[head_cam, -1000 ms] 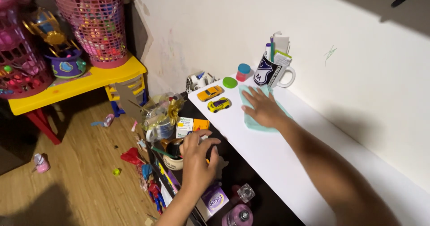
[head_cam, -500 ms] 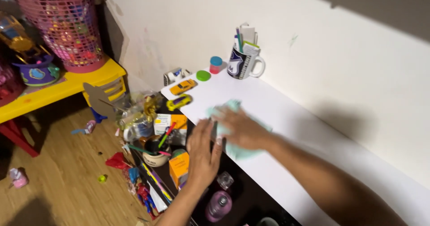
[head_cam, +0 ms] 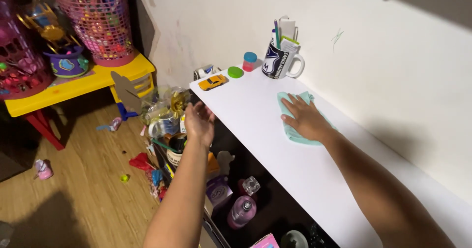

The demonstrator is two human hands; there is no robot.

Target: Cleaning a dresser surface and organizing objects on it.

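My right hand [head_cam: 307, 120] lies flat, fingers spread, on a light teal cloth [head_cam: 295, 136] and presses it onto the white shelf top [head_cam: 275, 174]. My left hand [head_cam: 199, 122] hovers at the shelf's front edge with its back toward me and its fingers loosely curled. Its palm is hidden, so I cannot tell whether it holds anything. An orange toy car [head_cam: 212, 82] stands just beyond it near the shelf's far-left corner. Only this one car is visible.
A dark mug stuffed with pens and papers [head_cam: 281, 60], a small pink pot with a blue lid [head_cam: 250, 61] and a green lid [head_cam: 235, 72] stand by the wall. Bottles and clutter [head_cam: 242, 211] fill the dark shelf below. A yellow table [head_cam: 73, 88] carries pink baskets.
My right hand has slid the cloth along the shelf top. My left hand rose from the clutter below to the shelf edge. The second, yellow car is no longer visible.
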